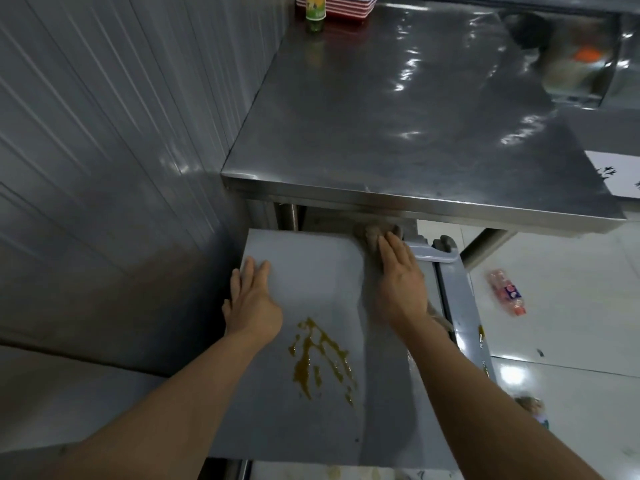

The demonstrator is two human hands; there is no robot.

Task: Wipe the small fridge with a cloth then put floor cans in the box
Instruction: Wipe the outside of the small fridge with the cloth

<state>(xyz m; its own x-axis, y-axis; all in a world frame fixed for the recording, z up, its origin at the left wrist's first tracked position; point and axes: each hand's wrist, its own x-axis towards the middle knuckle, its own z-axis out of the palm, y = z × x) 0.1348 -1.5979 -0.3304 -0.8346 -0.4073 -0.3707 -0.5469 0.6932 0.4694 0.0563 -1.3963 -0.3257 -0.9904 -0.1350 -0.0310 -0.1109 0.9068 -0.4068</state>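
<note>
Two hands are showing over one small grey fridge (311,393): the left hand (251,303) and the right hand (401,285). One grey cloth (372,237) is lying under the right hand. One yellow-brown spill (322,358) is sitting on the fridge top. One steel table (415,133) is carrying one bottle (315,12) and one stack of red trays (349,5). One crushed bottle (507,292) is lying on the floor.

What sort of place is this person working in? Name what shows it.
Probably a commercial or canteen kitchen: a stainless steel worktable, a stack of red trays at its far end, metal-panelled walls, and a small grey fridge under the table's edge.
</note>
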